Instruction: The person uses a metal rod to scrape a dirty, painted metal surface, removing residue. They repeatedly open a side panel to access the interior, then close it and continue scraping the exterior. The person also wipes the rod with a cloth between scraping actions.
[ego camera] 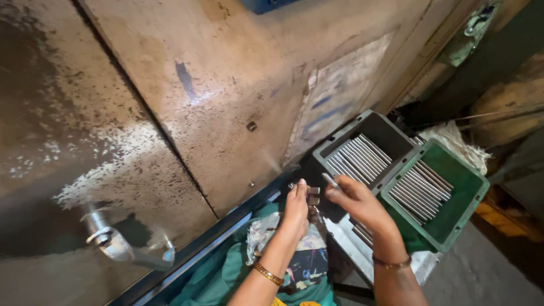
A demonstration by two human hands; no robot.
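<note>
My left hand [295, 207] rests its fingertips on a small dark metal fixture [312, 195] at the edge of the machine. My right hand [358, 203] pinches a short shiny metal rod [330, 181] just right of that fixture. Behind the hands a grey bin [378, 131] holds several metal rods [357, 158] lying side by side. To its right a green bin [469, 199] holds another row of rods [420, 190]. Both wrists wear a thin gold bangle.
A stained beige metal machine panel [170, 96] fills the left and centre, with a steel lever handle [116, 245] at lower left. Green and patterned cloth [266, 255] lies below my arms. White rags [456, 141] lie behind the green bin.
</note>
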